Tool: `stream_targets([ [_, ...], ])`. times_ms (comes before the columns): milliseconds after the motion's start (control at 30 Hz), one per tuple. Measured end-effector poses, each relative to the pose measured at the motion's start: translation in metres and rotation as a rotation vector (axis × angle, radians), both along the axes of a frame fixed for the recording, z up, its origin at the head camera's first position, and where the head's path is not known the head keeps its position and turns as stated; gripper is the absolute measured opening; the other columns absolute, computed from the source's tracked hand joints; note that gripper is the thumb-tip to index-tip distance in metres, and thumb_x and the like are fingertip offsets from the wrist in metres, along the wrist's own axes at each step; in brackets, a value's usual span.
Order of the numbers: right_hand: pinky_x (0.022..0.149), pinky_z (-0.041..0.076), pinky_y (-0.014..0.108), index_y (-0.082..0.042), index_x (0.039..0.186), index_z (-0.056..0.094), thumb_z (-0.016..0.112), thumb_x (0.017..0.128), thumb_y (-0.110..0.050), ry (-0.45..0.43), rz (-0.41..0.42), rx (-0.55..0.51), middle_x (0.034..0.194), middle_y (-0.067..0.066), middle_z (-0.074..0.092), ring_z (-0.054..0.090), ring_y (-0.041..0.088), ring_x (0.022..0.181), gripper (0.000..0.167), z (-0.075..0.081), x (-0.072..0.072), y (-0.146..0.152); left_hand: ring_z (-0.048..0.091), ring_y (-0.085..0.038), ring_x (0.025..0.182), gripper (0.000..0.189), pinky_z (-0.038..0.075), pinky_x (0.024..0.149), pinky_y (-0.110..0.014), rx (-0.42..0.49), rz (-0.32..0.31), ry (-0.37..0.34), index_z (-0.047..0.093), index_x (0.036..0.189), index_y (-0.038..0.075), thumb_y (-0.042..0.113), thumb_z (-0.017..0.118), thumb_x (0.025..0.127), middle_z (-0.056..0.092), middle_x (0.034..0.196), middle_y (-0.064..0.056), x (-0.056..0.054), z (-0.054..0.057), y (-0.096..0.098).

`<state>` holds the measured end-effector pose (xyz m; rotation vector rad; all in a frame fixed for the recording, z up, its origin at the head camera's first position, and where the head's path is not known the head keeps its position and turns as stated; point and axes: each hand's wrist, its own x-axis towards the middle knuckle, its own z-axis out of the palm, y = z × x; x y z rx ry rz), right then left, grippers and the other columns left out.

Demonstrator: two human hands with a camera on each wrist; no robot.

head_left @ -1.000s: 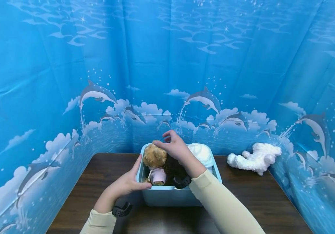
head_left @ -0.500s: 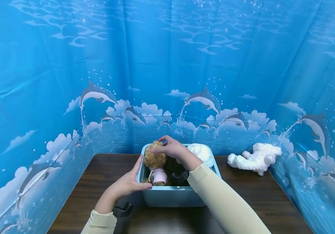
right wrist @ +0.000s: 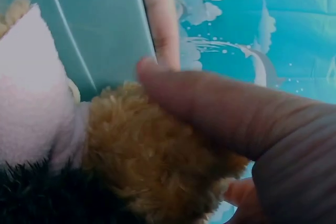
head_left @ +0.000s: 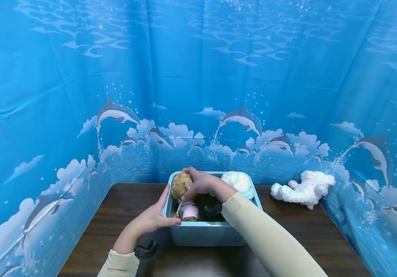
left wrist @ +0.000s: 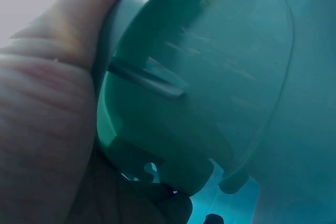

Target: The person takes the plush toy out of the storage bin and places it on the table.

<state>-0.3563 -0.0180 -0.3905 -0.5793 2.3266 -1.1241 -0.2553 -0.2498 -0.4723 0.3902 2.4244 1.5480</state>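
Note:
A light blue plastic bin (head_left: 209, 235) stands on the table, holding soft toys. My left hand (head_left: 151, 217) clasps its near left corner, thumb along the front rim and fingers against the outer left wall. Inside on the left lies a tan teddy bear (head_left: 180, 186) in a pale pink top (right wrist: 34, 93). My right hand (head_left: 203, 182) grips its fluffy head, thumb on the near side and fingers behind; the fingertips are mostly hidden. Dark fur (right wrist: 58, 200) shows beside the bear in the right wrist view. A white plush (head_left: 237, 181) fills the bin's right end.
Another white plush toy (head_left: 304, 189) lies at the back right of the dark wooden table (head_left: 129, 198). A blue curtain (head_left: 184, 92) with dolphins hangs behind and on both sides.
My right hand has come down from above the bear and now holds its head, which has shifted slightly left. The left hand stays on the bin's corner.

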Motion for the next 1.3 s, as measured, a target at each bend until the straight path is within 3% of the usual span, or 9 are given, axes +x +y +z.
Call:
stream_targets([
  [167,0.103,0.058,0.054,-0.024,0.165,0.038,0.094,0.082,-0.008,0.05,-0.009,0.016,0.147,0.017,0.056,0.06,0.033,0.122,0.101,-0.002,0.001,-0.003,0.028,-0.047,0.162,0.131,0.041,0.123,-0.066,-0.007,0.004,0.003,-0.019,0.174,0.026,0.043,0.084,0.094,-0.002,0.184,-0.018,0.0,0.001,0.001],
  [367,0.097,0.059,0.053,-0.014,0.161,0.042,0.097,0.077,-0.015,0.045,-0.092,0.038,0.137,0.014,0.061,0.062,0.031,0.114,0.1,-0.002,0.0,-0.002,0.028,-0.047,0.161,0.132,0.042,0.123,-0.065,-0.015,0.009,0.004,-0.019,0.174,0.025,0.043,0.084,0.094,-0.002,0.184,-0.018,0.0,0.002,0.001],
  [600,0.077,0.058,0.04,-0.004,0.124,0.063,0.091,0.082,-0.013,0.071,-0.122,0.016,0.11,0.011,0.068,0.063,0.027,0.093,0.051,-0.006,-0.005,-0.001,0.025,-0.047,0.163,0.133,0.038,0.125,-0.067,-0.022,0.015,0.014,-0.018,0.174,0.024,0.04,0.086,0.093,-0.003,0.184,-0.017,-0.001,0.002,0.002],
  [700,0.071,0.057,0.037,-0.004,0.115,0.066,0.089,0.083,-0.012,0.066,-0.128,-0.013,0.104,0.01,0.069,0.063,0.025,0.087,0.04,-0.008,-0.006,0.0,0.024,-0.047,0.164,0.133,0.037,0.126,-0.068,-0.033,0.018,0.017,-0.018,0.174,0.023,0.041,0.086,0.092,-0.002,0.185,-0.017,-0.002,0.001,0.002],
  [867,0.075,0.061,0.038,-0.003,0.12,0.067,0.089,0.085,-0.013,0.057,-0.15,-0.079,0.107,0.011,0.071,0.067,0.025,0.09,0.043,-0.01,-0.004,0.001,0.023,-0.048,0.164,0.133,0.037,0.126,-0.068,-0.03,0.021,0.012,-0.017,0.175,0.023,0.041,0.086,0.092,-0.003,0.185,-0.017,-0.001,0.0,0.002],
  [1033,0.082,0.064,0.04,0.0,0.131,0.064,0.089,0.086,-0.012,0.082,-0.176,-0.161,0.114,0.012,0.071,0.069,0.025,0.096,0.053,-0.01,-0.002,0.003,0.029,-0.048,0.159,0.132,0.043,0.122,-0.066,-0.015,0.016,0.011,-0.017,0.175,0.026,0.041,0.086,0.093,0.003,0.184,-0.017,-0.001,0.001,0.002],
  [1300,0.089,0.064,0.043,-0.001,0.14,0.062,0.087,0.09,-0.01,0.11,-0.111,-0.275,0.123,0.015,0.07,0.069,0.027,0.104,0.056,-0.01,0.001,0.01,0.03,-0.047,0.16,0.132,0.041,0.123,-0.068,-0.049,0.031,0.013,-0.016,0.175,0.028,0.044,0.086,0.092,0.004,0.184,-0.017,-0.003,-0.001,0.0],
])
